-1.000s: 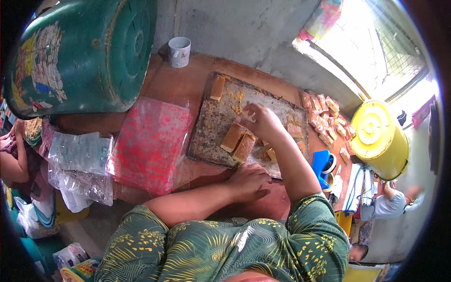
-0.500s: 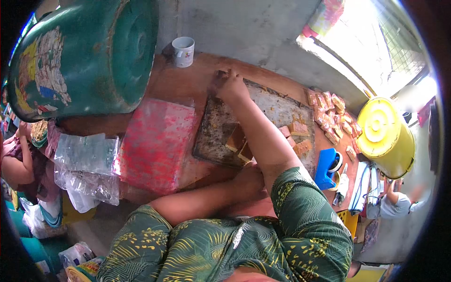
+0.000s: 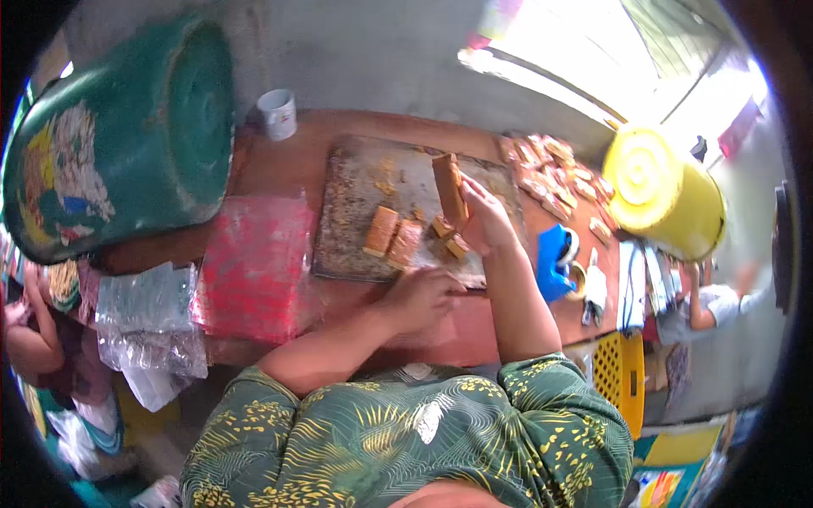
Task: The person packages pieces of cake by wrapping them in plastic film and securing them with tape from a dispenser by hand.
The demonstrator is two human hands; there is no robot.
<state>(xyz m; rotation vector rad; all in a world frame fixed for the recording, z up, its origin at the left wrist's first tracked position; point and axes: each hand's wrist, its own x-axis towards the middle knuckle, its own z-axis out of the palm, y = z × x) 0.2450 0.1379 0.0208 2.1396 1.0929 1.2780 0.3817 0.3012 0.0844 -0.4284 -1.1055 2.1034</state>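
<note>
Raised over the metal tray (image 3: 339, 203), my right hand (image 3: 486, 218) grips a long brown cake piece (image 3: 450, 188) between thumb and fingers. My left hand (image 3: 423, 298) is near the tray's front edge, its fingers curled; whether it holds anything is hard to see. Two cake blocks (image 3: 382, 230) lie side by side on the tray, just beyond my left hand. Smaller cake pieces (image 3: 456, 246) lie below my right hand, and crumbs are scattered on the tray.
A pile of wrapped pieces (image 3: 542, 165), yellow bucket (image 3: 665, 190), blue tape dispenser (image 3: 552, 262) are right. Left are pink plastic sheets (image 3: 254, 267), clear bags (image 3: 148, 309), a green drum (image 3: 127, 140) and white mug (image 3: 278, 114). Other people are at both sides.
My right hand went to the tray's far left corner, then came back right with the cake piece from there. My left hand moved slightly left. The view has shifted.
</note>
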